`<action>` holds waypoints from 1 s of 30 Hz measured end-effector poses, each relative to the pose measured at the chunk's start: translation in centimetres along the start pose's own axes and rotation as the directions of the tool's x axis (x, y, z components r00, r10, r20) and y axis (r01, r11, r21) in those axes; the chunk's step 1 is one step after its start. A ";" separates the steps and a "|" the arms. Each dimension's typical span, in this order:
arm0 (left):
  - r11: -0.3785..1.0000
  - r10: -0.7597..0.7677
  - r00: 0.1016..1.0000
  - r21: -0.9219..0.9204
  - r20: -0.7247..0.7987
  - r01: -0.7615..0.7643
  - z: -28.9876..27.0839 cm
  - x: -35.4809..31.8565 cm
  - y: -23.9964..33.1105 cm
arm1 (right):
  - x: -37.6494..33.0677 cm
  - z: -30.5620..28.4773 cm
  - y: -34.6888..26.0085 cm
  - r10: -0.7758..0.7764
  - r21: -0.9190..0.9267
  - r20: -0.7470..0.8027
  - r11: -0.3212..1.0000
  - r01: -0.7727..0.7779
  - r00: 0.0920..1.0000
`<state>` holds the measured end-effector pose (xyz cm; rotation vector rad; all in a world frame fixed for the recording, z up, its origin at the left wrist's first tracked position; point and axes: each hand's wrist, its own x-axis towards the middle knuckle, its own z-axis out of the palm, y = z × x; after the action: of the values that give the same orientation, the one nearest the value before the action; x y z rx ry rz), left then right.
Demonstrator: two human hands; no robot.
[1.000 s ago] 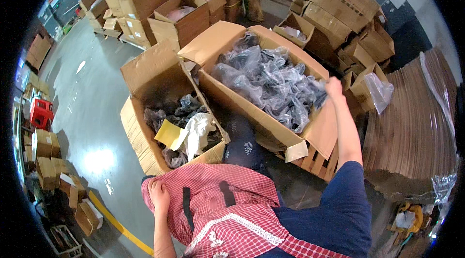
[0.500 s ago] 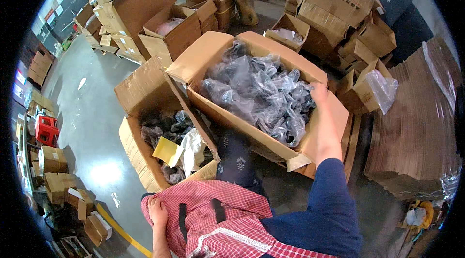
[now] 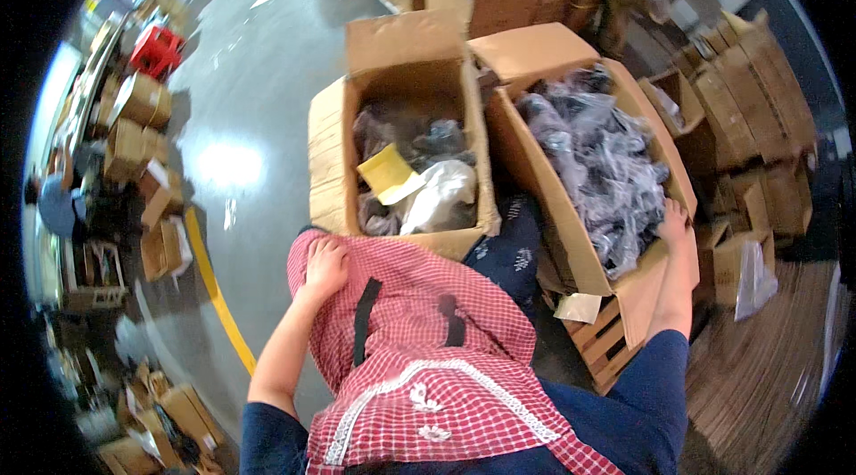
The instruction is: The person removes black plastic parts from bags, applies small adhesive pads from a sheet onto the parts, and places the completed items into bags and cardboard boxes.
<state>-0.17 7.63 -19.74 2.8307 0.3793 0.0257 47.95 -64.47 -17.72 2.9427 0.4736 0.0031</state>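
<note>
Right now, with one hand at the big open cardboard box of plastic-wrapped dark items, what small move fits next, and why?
Probably the right hand dips in to take one clear-wrapped dark packet: it rests at the large cardboard box edge beside the packets, holding nothing, while the left hand grips the red checked apron.

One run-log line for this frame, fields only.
left hand: gripping red checked apron | right hand: on rim of large carton, beside clear-bagged dark items | adjacent: smaller open carton

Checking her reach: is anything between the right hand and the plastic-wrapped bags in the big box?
Nothing visible. The right hand rests at the near rim of the big cardboard box, right beside the plastic-wrapped bags.
</note>
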 end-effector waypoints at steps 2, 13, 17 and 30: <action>0.993 0.006 0.999 -0.117 -0.040 -0.011 -0.3 -0.6 -1.7 | 3.1 -1.8 -1.9 0.051 -0.099 0.299 0.995 -0.022 0.953; 0.858 -0.512 0.858 0.036 -0.025 0.513 0.9 4.5 -5.3 | 7.0 -19.4 -45.5 -0.528 0.470 -0.470 0.528 0.707 0.707; 0.898 -0.441 0.891 0.040 0.106 0.439 0.3 5.6 -5.0 | 11.4 -15.7 -59.3 -0.737 0.287 -0.324 0.520 0.804 0.593; 0.858 -0.465 0.874 -0.171 0.142 0.484 -0.9 7.5 -6.5 | 22.9 10.8 -73.7 -0.406 0.377 0.365 0.887 0.266 0.838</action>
<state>5.32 15.80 -20.81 2.4516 0.9840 -0.1646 46.98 10.04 -40.58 2.9580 0.9920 -0.8321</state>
